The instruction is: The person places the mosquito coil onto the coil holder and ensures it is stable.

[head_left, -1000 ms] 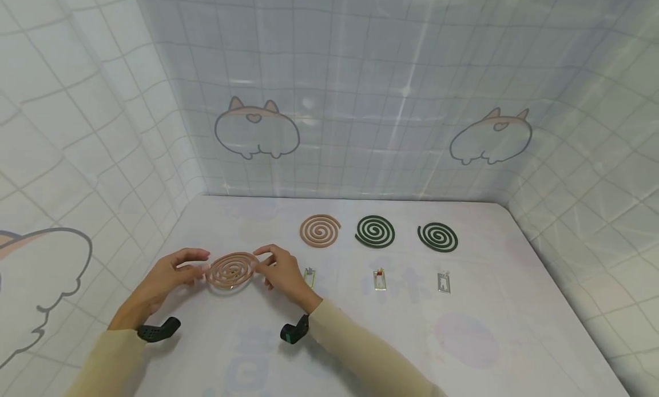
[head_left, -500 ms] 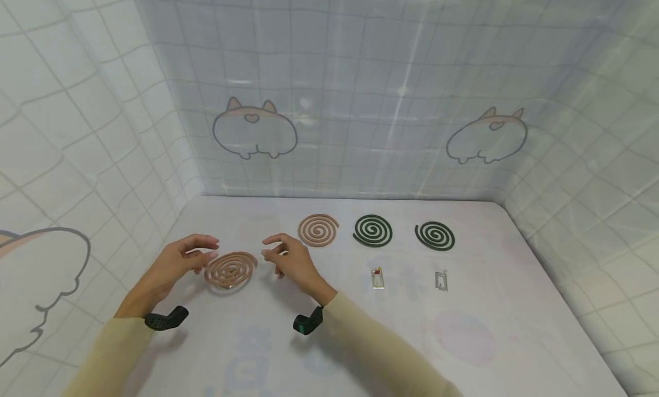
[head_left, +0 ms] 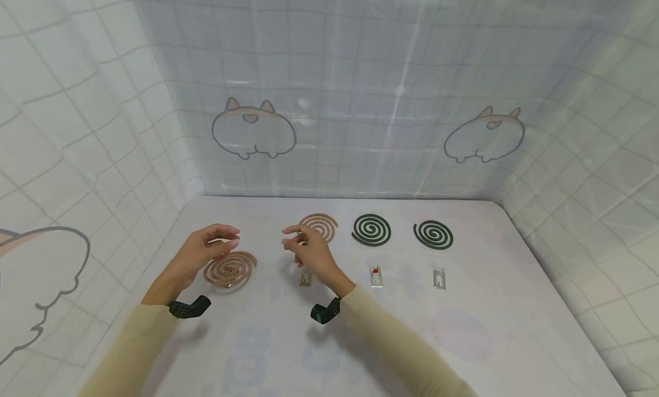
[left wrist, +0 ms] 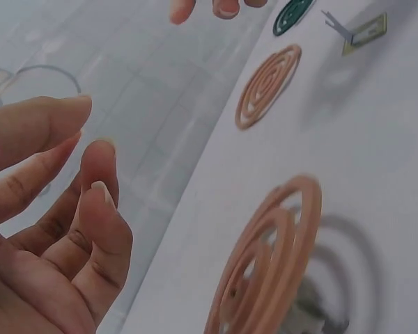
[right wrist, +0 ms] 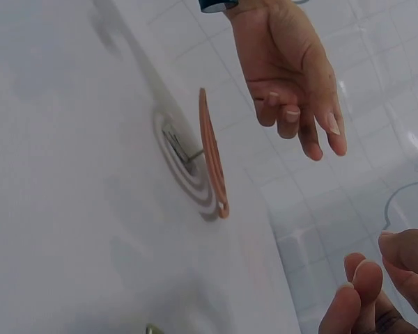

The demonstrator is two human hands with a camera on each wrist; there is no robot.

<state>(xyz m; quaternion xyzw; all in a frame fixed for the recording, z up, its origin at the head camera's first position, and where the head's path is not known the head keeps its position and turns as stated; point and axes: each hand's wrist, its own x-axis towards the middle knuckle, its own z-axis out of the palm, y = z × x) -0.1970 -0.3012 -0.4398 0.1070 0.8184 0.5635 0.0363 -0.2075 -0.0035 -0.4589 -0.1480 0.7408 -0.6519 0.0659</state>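
Observation:
A brown mosquito coil (head_left: 230, 269) rests level on a small metal stand (right wrist: 180, 147), held up above the table with its shadow beneath. My left hand (head_left: 193, 259) hovers at the coil's far left edge, fingers loosely bent and holding nothing. Over a second metal stand (head_left: 305, 280) hangs my right hand (head_left: 318, 257), also holding nothing. It partly covers another brown coil (head_left: 329, 218) lying flat behind it. In the left wrist view that second stand's prong sticks up from its frame.
Two dark green coils (head_left: 372, 230) (head_left: 433, 234) lie flat toward the back right of the white table (head_left: 391, 340). In front of them are a stand with a red piece (head_left: 376, 277) and a silver stand (head_left: 439, 279). A tiled-print curtain (head_left: 355, 128) encloses the back and sides.
Both hands have come away from the brown coil, which stays up on its stand. The right hand has moved right; the left has moved up and right, over the coil's far edge.

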